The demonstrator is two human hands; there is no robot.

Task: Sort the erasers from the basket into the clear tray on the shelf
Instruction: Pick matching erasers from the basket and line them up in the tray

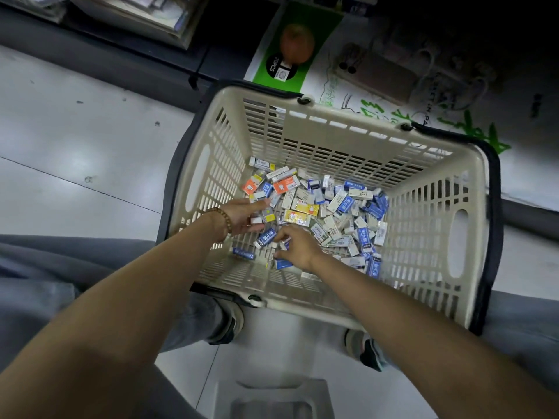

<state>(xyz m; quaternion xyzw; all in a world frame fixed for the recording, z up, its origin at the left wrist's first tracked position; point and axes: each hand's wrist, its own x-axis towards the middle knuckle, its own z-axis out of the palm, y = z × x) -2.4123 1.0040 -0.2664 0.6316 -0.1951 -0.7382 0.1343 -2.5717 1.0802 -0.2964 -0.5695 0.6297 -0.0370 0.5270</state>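
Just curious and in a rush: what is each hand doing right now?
Left hand: in the basket, holding a few erasers.
Right hand: fingers pinching small erasers from the pile.

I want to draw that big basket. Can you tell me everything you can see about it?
The basket is cream-coloured and looks like plastic, with slotted walls, a slotted bottom and an oval hand hole at each end. Dark handles lie folded down around its rim. It stands upright on the pale floor, between the person's shoes. Small wrapped erasers in blue, white, orange and yellow cover much of its bottom. The left hand and right hand reach inside, among the erasers.
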